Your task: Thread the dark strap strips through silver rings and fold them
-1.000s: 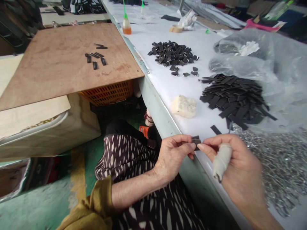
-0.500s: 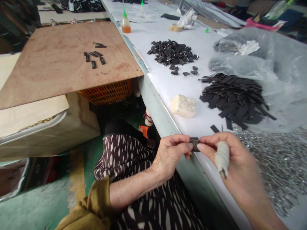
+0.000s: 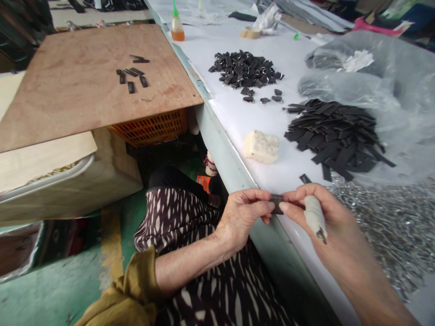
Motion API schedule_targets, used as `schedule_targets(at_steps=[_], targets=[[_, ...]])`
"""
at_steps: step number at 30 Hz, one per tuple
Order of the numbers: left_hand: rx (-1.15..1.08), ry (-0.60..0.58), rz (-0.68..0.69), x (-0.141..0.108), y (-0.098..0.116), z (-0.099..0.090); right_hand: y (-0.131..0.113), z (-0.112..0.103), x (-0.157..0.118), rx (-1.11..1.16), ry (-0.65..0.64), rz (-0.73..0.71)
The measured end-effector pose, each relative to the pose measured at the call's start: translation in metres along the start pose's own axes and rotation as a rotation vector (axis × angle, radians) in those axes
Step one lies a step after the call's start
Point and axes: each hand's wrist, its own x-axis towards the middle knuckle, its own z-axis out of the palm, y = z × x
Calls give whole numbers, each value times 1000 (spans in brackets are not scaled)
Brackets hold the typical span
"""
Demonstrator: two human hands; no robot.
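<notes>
A short black strip (image 3: 277,204) is stretched between my two hands above the table's front edge. My left hand (image 3: 243,215) pinches its left end between thumb and fingers. At the other end, my right hand (image 3: 326,222) pinches the strip with thumb and forefinger. A white-wrapped tool with a dark metal tip (image 3: 315,218) is tucked in my right hand, tip toward me; its exact kind I cannot make out. Beyond my right hand lies a heap of flat black strips (image 3: 336,133). Small metal rings or hooks (image 3: 384,226) spread under and beside my right forearm.
A pale, rough block (image 3: 261,146) sits near the table edge. Farther back is a pile of folded black tabs with metal rings (image 3: 244,68). A bottle of orange liquid (image 3: 177,28) stands behind. Several black pieces lie on the wooden board (image 3: 84,77); clear plastic (image 3: 401,86) is at right.
Both hands keep their pinch on the strip. The tool in my right hand has tilted slightly, its tip shifting up and right. The view has shifted a little.
</notes>
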Motion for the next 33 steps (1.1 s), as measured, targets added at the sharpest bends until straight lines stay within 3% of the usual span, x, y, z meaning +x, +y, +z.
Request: schedule_targets(at_steps=[8,15,22,33], targets=[[-22,37,-18,1,1,1,4,0,-1,1,-26,13],[-23,51,-15,1,1,1,1,5,-4,45,27,51],[2,62,-4,1,0,1,9,4,0,80,-33,30],[118,-136,-13,1,-2,-6,3,1,2,72,-9,80]])
